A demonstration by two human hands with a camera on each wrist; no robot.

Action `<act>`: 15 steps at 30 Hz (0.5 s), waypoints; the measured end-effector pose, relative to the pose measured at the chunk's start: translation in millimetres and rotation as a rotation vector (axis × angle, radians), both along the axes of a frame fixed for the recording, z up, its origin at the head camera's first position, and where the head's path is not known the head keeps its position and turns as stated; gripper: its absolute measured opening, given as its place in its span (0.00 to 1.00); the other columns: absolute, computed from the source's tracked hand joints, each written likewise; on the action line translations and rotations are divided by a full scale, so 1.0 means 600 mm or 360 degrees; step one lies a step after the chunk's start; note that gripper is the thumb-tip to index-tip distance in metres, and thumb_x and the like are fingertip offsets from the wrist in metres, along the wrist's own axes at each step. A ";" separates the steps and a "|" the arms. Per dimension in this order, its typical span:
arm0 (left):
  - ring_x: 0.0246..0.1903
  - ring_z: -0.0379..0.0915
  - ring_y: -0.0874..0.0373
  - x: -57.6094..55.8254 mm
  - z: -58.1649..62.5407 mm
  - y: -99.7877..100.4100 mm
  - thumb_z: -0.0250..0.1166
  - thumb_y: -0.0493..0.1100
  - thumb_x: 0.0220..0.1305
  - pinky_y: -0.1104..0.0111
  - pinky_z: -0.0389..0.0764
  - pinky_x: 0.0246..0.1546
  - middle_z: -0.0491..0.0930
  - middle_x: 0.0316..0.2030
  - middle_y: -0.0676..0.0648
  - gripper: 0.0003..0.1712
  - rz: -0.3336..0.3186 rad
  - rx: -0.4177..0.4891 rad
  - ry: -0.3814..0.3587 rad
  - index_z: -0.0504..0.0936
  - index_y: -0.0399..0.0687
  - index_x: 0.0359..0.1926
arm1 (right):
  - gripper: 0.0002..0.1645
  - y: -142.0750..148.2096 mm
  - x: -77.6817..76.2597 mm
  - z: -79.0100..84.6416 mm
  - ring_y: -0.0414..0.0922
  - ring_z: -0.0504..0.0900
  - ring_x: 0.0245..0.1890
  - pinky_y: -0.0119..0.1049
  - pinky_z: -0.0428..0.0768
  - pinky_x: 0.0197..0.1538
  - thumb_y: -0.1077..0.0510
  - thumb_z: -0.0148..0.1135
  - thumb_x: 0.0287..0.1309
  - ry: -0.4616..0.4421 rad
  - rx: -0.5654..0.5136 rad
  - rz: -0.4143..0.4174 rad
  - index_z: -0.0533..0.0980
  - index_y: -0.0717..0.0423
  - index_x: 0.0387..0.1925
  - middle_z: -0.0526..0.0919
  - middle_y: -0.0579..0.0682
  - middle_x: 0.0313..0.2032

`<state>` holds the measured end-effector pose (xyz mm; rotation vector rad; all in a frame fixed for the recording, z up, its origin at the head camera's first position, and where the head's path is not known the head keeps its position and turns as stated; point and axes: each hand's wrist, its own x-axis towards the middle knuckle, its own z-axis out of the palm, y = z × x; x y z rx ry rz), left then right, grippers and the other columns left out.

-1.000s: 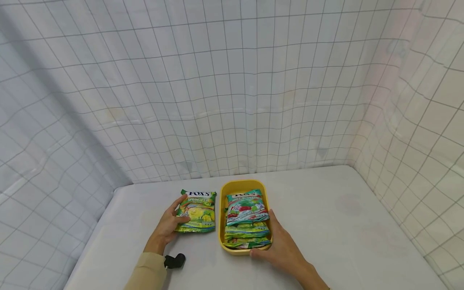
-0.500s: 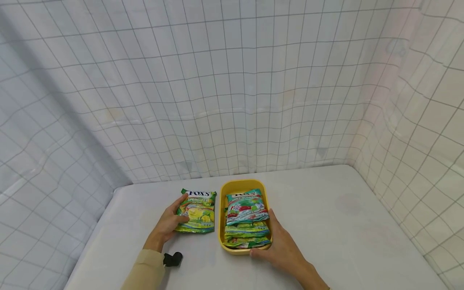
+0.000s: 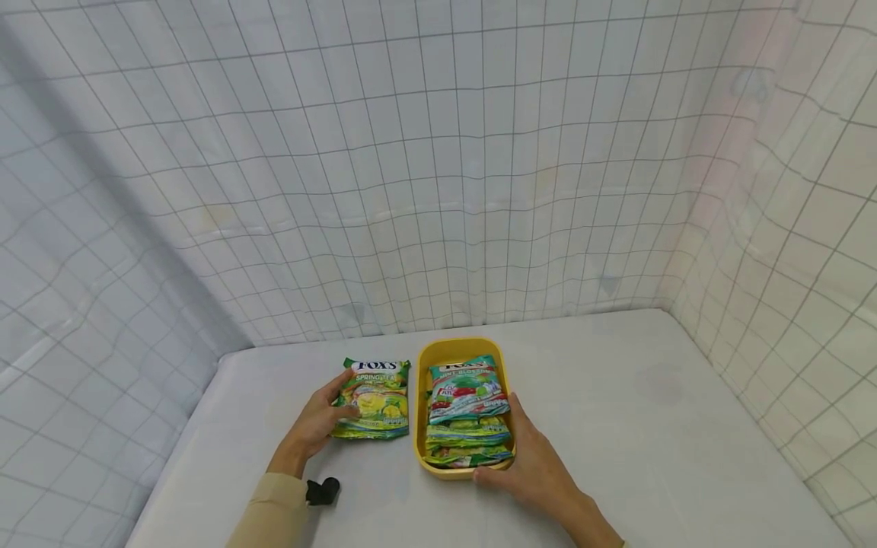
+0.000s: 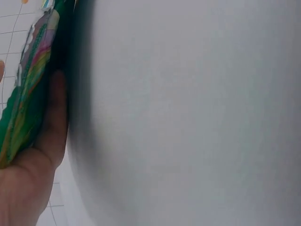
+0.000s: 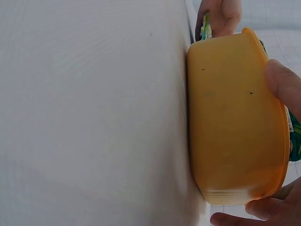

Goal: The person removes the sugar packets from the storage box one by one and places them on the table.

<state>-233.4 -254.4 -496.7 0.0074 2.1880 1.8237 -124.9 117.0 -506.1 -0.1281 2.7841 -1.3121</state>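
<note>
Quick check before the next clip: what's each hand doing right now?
Left hand: closed, holding the Spring Tea bag by its left edge.
Right hand: closed, holding the tub at its near right corner.

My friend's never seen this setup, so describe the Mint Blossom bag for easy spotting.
On the white table, find the yellow tub held by the right hand. The Mint Blossom bag lies in it, overlapping yellow-green bags. Its teal front sets it apart from them and the Spring Tea bag outside.
</note>
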 end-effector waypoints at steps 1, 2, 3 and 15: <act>0.72 0.52 0.40 0.001 0.002 0.000 0.62 0.28 0.65 0.58 0.69 0.63 0.41 0.80 0.36 0.50 0.0001 0.0000 -0.0005 0.48 0.48 0.82 | 0.82 0.000 0.000 0.000 0.58 0.58 0.75 0.59 0.63 0.71 0.24 0.76 0.38 0.0001 0.0000 -0.0001 0.42 0.54 0.82 0.52 0.57 0.79; 0.73 0.52 0.39 0.003 0.004 -0.001 0.61 0.28 0.66 0.54 0.67 0.65 0.41 0.80 0.36 0.49 0.0000 -0.0004 -0.0007 0.48 0.48 0.82 | 0.82 0.000 0.000 -0.001 0.58 0.58 0.75 0.59 0.63 0.71 0.24 0.76 0.38 0.0002 0.0002 -0.0001 0.42 0.54 0.82 0.52 0.57 0.79; 0.73 0.51 0.38 0.004 0.005 -0.001 0.61 0.29 0.67 0.51 0.64 0.67 0.41 0.79 0.35 0.49 -0.0002 -0.0005 -0.0009 0.47 0.47 0.82 | 0.82 0.000 0.000 -0.001 0.58 0.58 0.75 0.58 0.63 0.71 0.24 0.76 0.38 0.0002 0.0002 -0.0002 0.41 0.54 0.82 0.52 0.57 0.79; 0.76 0.41 0.33 0.010 0.012 -0.010 0.58 0.34 0.74 0.42 0.51 0.72 0.41 0.78 0.29 0.46 -0.0046 -0.0057 0.0031 0.40 0.45 0.82 | 0.82 -0.002 0.000 0.000 0.57 0.58 0.75 0.59 0.63 0.71 0.24 0.76 0.39 -0.0019 -0.0005 -0.0013 0.41 0.53 0.82 0.52 0.55 0.79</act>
